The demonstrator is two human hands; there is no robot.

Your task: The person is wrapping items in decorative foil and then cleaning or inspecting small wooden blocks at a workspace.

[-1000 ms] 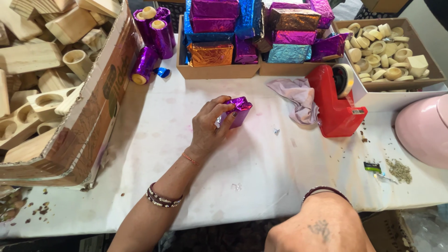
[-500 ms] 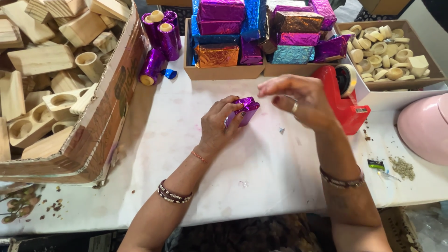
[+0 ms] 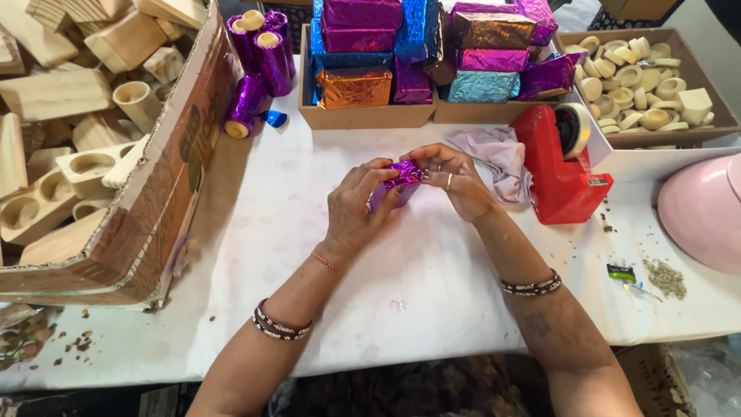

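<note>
I see both hands meeting over the white table [image 3: 432, 278] on one small purple foil-wrapped block [image 3: 399, 182]. My left hand [image 3: 356, 210] is curled around its near side, fingers closed on it — my right hand [image 3: 455, 179] pinches the foil at its top end. A red tape dispenser [image 3: 559, 174] stands just right, beside a crumpled lilac cloth [image 3: 500, 158].

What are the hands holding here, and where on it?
A small purple foil-wrapped block: the left hand wraps its left side, the right hand pinches the foil at its top right end.
</note>
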